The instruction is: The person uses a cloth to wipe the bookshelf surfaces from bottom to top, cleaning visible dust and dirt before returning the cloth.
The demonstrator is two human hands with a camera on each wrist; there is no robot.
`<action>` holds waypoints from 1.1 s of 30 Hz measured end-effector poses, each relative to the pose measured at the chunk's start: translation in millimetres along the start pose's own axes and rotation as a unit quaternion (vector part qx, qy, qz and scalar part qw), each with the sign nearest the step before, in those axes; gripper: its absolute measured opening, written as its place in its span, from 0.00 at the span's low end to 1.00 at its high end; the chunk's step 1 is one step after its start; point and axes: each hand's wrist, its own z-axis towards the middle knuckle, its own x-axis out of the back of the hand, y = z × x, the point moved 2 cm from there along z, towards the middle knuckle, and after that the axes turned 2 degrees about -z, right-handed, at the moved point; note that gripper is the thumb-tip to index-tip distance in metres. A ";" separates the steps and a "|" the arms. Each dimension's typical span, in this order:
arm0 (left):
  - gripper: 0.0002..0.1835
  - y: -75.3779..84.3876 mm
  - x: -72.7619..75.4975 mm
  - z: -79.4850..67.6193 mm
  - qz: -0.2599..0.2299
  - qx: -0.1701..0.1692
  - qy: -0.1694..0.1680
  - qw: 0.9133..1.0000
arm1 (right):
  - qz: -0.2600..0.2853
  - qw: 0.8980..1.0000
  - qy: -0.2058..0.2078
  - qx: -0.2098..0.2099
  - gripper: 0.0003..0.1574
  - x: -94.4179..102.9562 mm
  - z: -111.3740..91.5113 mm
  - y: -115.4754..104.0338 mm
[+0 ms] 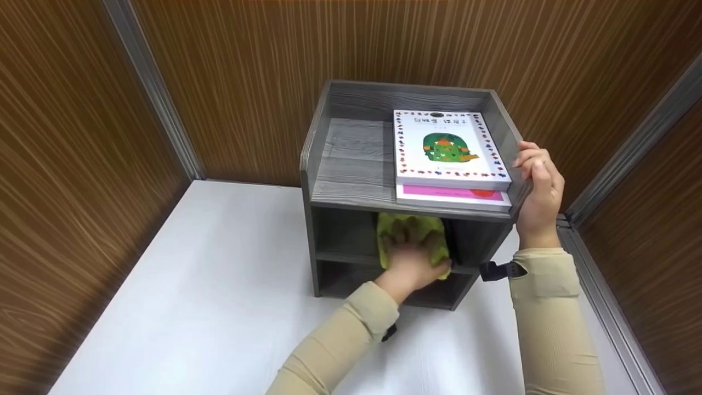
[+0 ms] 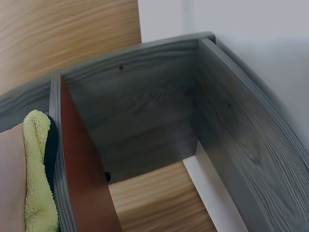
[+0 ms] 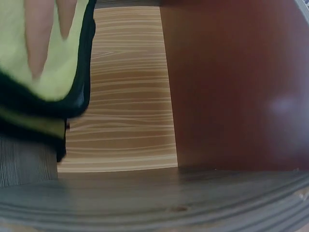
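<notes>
A grey wood-grain shelf unit (image 1: 356, 148) stands on the white surface. My left hand (image 1: 411, 260) reaches into its front opening and presses a yellow-green cloth (image 1: 386, 225) with fingers spread. Straight fingers (image 3: 38, 38) lie on the dark-edged cloth (image 3: 58, 87) in the right wrist view. At the left wrist view's edge, the fluffy cloth (image 2: 36, 183) sits against the middle board (image 2: 58, 145). My right hand (image 1: 540, 192) holds the top of the right side panel (image 1: 504, 118), fingertips bent over its rim.
Two books lie stacked on the top shelf: a white one (image 1: 411, 148) with a green picture and a pink-and-white one (image 1: 422, 192) beneath. Brown wood-grain walls (image 1: 247, 82) stand behind and on both sides. Metal strips (image 1: 159, 82) run along the corners.
</notes>
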 end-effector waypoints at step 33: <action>0.51 -14.5 5.2 27.3 -0.047 0.006 -0.083 0.995 | -0.010 1.000 0.001 0.015 0.16 -0.5 1.6 1.5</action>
